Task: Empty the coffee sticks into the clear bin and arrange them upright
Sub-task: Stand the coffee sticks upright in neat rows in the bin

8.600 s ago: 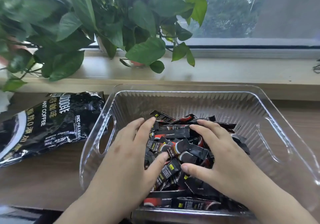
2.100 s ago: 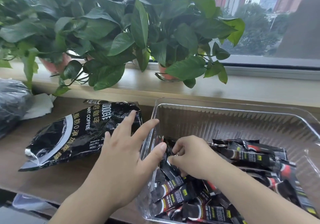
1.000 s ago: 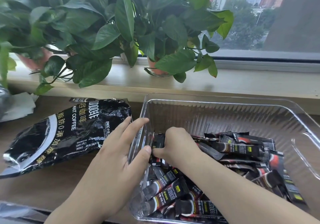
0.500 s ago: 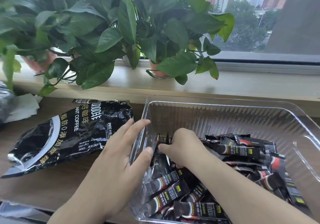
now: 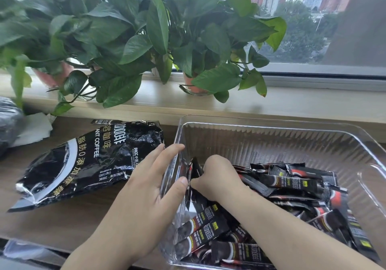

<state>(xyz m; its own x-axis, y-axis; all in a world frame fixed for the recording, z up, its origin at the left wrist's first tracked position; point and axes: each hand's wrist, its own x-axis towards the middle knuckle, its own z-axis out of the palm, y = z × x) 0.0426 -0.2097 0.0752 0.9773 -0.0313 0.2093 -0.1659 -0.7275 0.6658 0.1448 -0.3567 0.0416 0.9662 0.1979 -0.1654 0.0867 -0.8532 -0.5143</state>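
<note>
While most of the coffee sticks [image 5: 292, 186] are lying in a loose heap across the floor of the clear bin [image 5: 271, 123], the right hand [image 5: 217, 177] is curling its fingers round a few of them and standing them on end against the bin's left wall. The left hand [image 5: 146, 188] is bracing that wall. Its fingers are lying straight and close together along the outside, and its thumb is reaching over the rim. The clear plastic is muddying things there, so I can't say whether the thumb is touching foil or just the wall. The black coffee bag [image 5: 89, 165] is lying flat on the desk [image 5: 62, 223] just to the left.

Handling-wise, I'm guessing these are light, slick little foil tubes: stiff-ish along their length, but sliding over each other and flopping the second nothing is propping them. So I'd be pinching a small bundle round the middle rather than by the crimped ends, squaring the bottoms on the floor and leaning them on the wall or on their neighbours. The bin is looking thin and light too — probably skating about if nobody is holding it.
</note>
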